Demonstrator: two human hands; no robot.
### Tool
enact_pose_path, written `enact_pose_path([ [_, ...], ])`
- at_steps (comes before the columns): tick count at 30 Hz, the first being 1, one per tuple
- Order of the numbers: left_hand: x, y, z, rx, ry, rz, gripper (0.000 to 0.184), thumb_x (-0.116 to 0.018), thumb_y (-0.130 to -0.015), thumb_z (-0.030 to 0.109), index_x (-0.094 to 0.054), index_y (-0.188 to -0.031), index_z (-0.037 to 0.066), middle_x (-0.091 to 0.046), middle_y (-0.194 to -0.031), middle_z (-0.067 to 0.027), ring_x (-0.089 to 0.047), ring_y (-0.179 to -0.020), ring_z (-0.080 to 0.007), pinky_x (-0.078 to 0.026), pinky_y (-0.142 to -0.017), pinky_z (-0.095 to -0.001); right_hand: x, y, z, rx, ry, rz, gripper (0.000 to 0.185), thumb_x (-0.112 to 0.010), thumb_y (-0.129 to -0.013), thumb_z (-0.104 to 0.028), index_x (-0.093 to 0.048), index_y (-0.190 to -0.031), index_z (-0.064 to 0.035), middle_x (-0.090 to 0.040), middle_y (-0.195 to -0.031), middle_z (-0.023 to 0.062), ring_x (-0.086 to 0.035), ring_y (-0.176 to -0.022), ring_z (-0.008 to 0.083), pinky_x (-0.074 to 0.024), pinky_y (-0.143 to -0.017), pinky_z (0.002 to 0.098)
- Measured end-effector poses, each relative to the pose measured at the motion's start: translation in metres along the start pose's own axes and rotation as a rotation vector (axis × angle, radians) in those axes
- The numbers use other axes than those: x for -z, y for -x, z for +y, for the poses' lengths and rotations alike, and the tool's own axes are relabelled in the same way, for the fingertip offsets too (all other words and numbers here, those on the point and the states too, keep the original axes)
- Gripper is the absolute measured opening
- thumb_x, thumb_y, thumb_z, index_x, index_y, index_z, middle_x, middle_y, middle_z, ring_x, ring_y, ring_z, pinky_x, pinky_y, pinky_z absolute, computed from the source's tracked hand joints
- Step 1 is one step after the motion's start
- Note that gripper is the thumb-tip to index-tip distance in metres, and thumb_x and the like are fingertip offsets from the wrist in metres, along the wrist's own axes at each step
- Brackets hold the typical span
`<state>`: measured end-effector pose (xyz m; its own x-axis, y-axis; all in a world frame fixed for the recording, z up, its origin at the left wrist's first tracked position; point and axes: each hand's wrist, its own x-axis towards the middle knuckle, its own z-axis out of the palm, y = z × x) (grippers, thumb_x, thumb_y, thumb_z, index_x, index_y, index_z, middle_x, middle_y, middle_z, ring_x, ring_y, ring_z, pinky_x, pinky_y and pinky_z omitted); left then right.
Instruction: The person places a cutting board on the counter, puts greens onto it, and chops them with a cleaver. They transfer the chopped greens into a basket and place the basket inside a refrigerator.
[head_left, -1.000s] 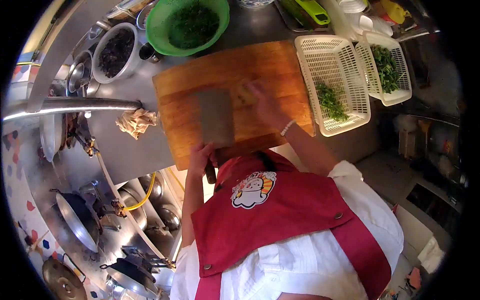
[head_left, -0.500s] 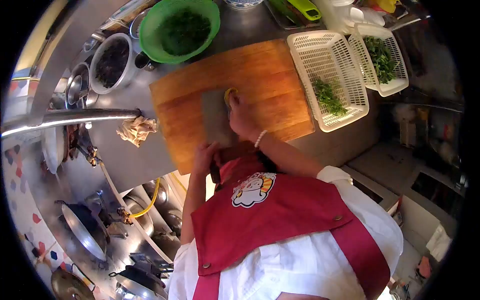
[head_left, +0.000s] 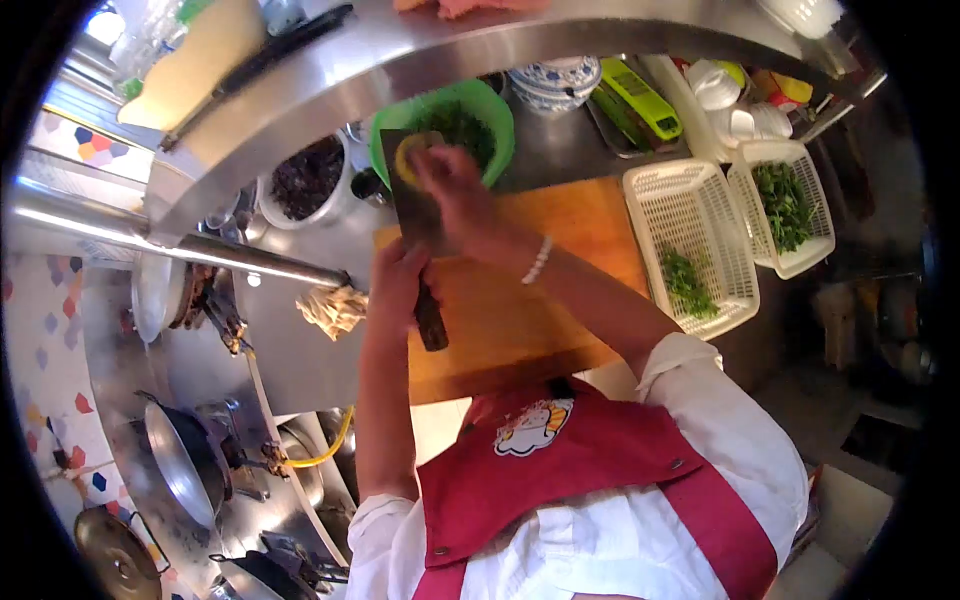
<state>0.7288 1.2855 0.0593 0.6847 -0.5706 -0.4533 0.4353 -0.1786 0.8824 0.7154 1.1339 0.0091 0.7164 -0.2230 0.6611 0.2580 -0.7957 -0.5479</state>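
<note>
My left hand (head_left: pixel 402 275) is closed near the dark handle of a wide cleaver (head_left: pixel 415 205), whose blade extends up over the rim of a green bowl (head_left: pixel 503 130). Chopped greens (head_left: pixel 460 130) lie in that bowl. Pressed to the upper part of the blade is my right hand (head_left: pixel 462 200), its fingers closed around a small yellow item (head_left: pixel 407 160), partly hidden, that looks curved. Below both hands lies the wooden cutting board (head_left: pixel 520 310). The blade is tilted and raised off the board.
White baskets with leafy greens (head_left: pixel 740 290) (head_left: pixel 832 225) stand right of the board. A white bowl of dark food (head_left: pixel 345 190), a metal cup (head_left: pixel 370 187) and a crumpled cloth (head_left: pixel 332 310) are at the left. A metal rail (head_left: pixel 200 250) crosses the upper left.
The cleaver and both hands have moved from over the board up to the green bowl. My right hand has come to the blade with the yellow item. The view has shifted.
</note>
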Motion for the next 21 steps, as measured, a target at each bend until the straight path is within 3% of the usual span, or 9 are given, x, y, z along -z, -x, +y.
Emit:
enact_pose_path([
  [1,-0.002,-0.007,0.009,-0.005,0.008,0.018,0.012,-0.052,-0.084,0.012,-0.046,-0.075,0.006,-0.042,-0.051,-0.0028,-0.046,-0.038,-0.015,-0.04,-0.034,-0.0297,-0.012,-0.006,0.004,0.069,-0.032,-0.036,0.034,-0.044,-0.092,-0.014,-0.045,-0.123,-0.0024,-0.043,-0.116,0.0189,-0.043,-0.108,0.0358,-0.0367,-0.093,0.0392],
  [3,-0.003,-0.016,0.02,0.005,0.021,0.055,0.014,-0.053,-0.083,0.012,-0.046,-0.073,0.005,-0.043,-0.053,-0.0034,-0.047,-0.038,-0.0153,-0.041,-0.035,-0.0302,-0.018,-0.02,0.019,-0.205,-0.209,-0.055,0.032,-0.045,-0.092,-0.018,-0.047,-0.119,-0.0009,-0.044,-0.115,0.0188,-0.044,-0.106,0.0359,-0.0373,-0.092,0.0394],
  [5,0.005,-0.016,0.027,0.022,-0.001,0.069,0.015,-0.053,-0.082,0.012,-0.046,-0.071,0.005,-0.043,-0.054,-0.0041,-0.047,-0.039,-0.0157,-0.042,-0.035,-0.0309,-0.026,-0.029,0.071,-0.381,-0.072,-0.173,0.034,-0.047,-0.086,-0.011,-0.046,-0.119,-0.0013,-0.045,-0.114,0.0205,-0.046,-0.104,0.0371,-0.0389,-0.089,0.0417],
  [9,0.023,-0.015,0.029,0.002,-0.037,0.03,0.016,-0.054,-0.081,0.011,-0.046,-0.069,0.005,-0.044,-0.054,-0.005,-0.048,-0.039,-0.0165,-0.042,-0.035,-0.0317,-0.011,-0.036,0.096,-0.282,0.192,-0.092,0.043,-0.051,-0.077,-0.002,-0.047,-0.119,-0.0023,-0.048,-0.113,0.0223,-0.047,-0.104,0.0382,-0.039,-0.089,0.0444],
  [12,0.019,-0.023,0.029,0.02,-0.087,0.09,0.016,-0.055,-0.081,0.011,-0.047,-0.068,0.005,-0.044,-0.052,-0.0043,-0.047,-0.038,-0.0161,-0.041,-0.034,-0.0304,-0.014,-0.051,0.061,0.098,0.081,0.001,0.043,-0.052,-0.074,0.0,-0.048,-0.117,-0.0016,-0.047,-0.11,0.0218,-0.046,-0.103,0.0378,-0.0389,-0.088,0.0447],
  [16,0.019,-0.015,0.04,-0.007,-0.13,0.053,0.017,-0.053,-0.084,0.014,-0.047,-0.072,0.003,-0.044,-0.054,-0.0037,-0.049,-0.039,-0.0168,-0.042,-0.034,-0.0322,-0.009,-0.034,0.076,-0.172,0.003,-0.018,0.043,-0.051,-0.073,0.002,-0.048,-0.117,-0.0003,-0.048,-0.107,0.0216,-0.046,-0.103,0.0389,-0.0381,-0.087,0.0446],
  [18,0.024,-0.019,0.046,-0.046,-0.13,0.02,0.019,-0.052,-0.085,0.014,-0.047,-0.071,0.003,-0.044,-0.053,-0.0035,-0.05,-0.04,-0.0169,-0.042,-0.034,-0.0323,0.007,-0.032,0.098,-0.246,0.229,0.019,0.042,-0.051,-0.073,0.002,-0.05,-0.115,-0.0003,-0.048,-0.11,0.0215,-0.045,-0.104,0.0385,-0.0372,-0.088,0.045],
  [20,0.028,-0.036,0.043,-0.399,-0.667,0.11,0.012,-0.054,-0.082,0.012,-0.052,-0.074,0.003,-0.051,-0.053,-0.0056,-0.055,-0.044,-0.02,-0.044,-0.04,-0.0332,0.031,-0.042,0.105,-0.14,0.324,0.102,0.038,-0.051,-0.073,0.001,-0.053,-0.112,0.0001,-0.048,-0.117,0.0207,-0.043,-0.108,0.0375,-0.0361,-0.089,0.0437],
  [21,0.033,-0.051,0.032,-0.664,-0.958,0.186,0.009,-0.056,-0.08,0.011,-0.054,-0.074,0.003,-0.052,-0.053,-0.0066,-0.056,-0.045,-0.0212,-0.045,-0.042,-0.0327,0.061,-0.056,0.085,-0.282,0.228,0.043,0.038,-0.051,-0.074,0.001,-0.053,-0.111,0.0005,-0.048,-0.119,0.0197,-0.043,-0.11,0.0363,-0.0352,-0.091,0.0435],
])
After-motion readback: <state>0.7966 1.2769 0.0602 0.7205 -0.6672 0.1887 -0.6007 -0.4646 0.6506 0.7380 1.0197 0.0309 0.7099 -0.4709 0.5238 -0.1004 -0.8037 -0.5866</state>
